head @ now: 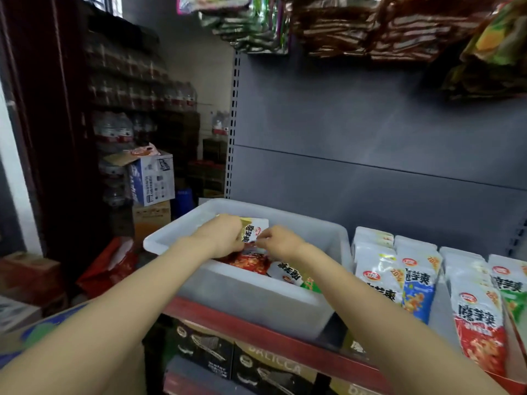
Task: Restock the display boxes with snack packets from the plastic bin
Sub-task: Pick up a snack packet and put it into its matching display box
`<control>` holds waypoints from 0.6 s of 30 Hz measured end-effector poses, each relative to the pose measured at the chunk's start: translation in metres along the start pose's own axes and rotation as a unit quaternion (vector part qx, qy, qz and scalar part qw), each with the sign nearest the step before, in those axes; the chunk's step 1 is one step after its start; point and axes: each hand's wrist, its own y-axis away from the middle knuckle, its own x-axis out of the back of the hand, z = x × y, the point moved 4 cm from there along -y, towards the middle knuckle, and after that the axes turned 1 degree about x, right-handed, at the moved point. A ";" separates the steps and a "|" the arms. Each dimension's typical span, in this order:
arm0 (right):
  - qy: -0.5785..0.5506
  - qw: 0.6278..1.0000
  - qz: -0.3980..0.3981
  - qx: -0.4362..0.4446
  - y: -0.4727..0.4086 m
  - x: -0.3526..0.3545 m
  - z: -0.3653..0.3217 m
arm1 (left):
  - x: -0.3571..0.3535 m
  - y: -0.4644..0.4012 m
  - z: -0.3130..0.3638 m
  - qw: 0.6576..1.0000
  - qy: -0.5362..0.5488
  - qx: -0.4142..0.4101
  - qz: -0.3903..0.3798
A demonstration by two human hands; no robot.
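Note:
A white plastic bin (251, 292) sits on the shelf with loose snack packets (288, 273) inside. Both my hands reach into it. My left hand (221, 236) grips a white and yellow snack packet (255, 228), held upright above the others. My right hand (278, 242) pinches the same packet's lower right edge. To the right stand display boxes holding upright packets: blue ones (417, 292), red ones (479, 326) and green ones (513, 297).
The shelf has a red front edge (256, 332) and a grey back panel (370, 124). Dark boxed goods (205, 349) sit on the shelf below. Bagged snacks (370, 27) hang overhead. Cartons and bottled water (151, 178) are stacked on the left.

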 end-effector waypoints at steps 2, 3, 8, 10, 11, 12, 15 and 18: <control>-0.052 0.998 0.040 -0.026 0.003 0.007 0.001 | 0.006 0.003 0.000 0.997 0.019 0.005 0.068; -0.106 0.992 0.053 -0.038 0.004 0.009 0.001 | 0.009 0.005 0.001 0.995 0.024 0.004 0.101; -0.502 0.859 0.072 -0.066 0.015 0.017 -0.008 | 0.024 0.025 0.020 0.978 -0.033 -0.054 0.197; -0.483 0.866 0.127 -0.040 0.019 0.028 -0.005 | 0.029 0.035 0.027 0.977 -0.015 -0.086 0.193; -0.464 0.872 0.154 -0.029 0.023 0.036 -0.002 | 0.031 0.040 0.030 0.978 0.022 -0.092 0.184; -0.452 0.875 0.173 -0.019 0.028 0.043 0.003 | 0.032 0.044 0.032 0.977 0.081 -0.091 0.173; -0.450 0.869 0.203 0.026 0.056 0.068 0.015 | 0.032 0.045 0.036 0.940 0.271 -0.081 0.189; -0.424 0.874 0.224 0.077 0.090 0.091 0.029 | 0.028 0.040 0.055 0.914 0.365 -0.089 0.152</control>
